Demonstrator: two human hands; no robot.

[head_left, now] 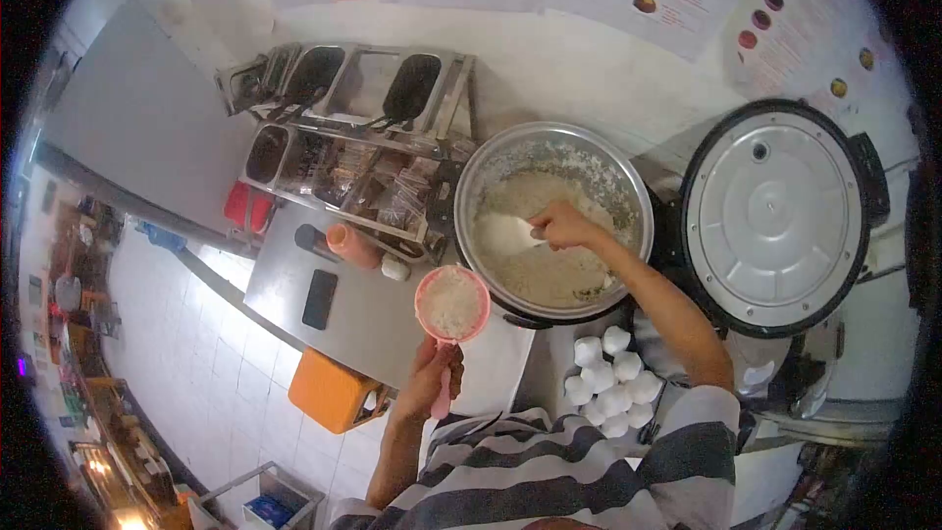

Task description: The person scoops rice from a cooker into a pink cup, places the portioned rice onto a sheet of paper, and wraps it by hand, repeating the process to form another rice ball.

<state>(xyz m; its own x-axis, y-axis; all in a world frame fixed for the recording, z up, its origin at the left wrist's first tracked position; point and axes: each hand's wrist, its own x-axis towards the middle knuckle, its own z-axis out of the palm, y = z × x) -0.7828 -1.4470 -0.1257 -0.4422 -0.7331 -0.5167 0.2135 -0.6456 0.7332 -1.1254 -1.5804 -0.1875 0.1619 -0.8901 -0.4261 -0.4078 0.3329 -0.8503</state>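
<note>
My right hand [566, 226] is closed on the handle of a white paddle [508, 234], whose blade lies in the rice [530, 275] inside a large round metal pot [469, 177]. My left hand [430, 380] grips the handle of a pink scoop [453, 304] filled with white rice. The scoop is upright, just left of the pot's lower rim. Right of the pot stands its open round lid [770, 221].
Several white round packets [613, 383] lie below the pot. A phone [319, 298] and an orange bottle [352, 245] are on the counter [280, 280]. Metal racks with trays [378, 88] stand behind. An orange stool [329, 393] is on the floor.
</note>
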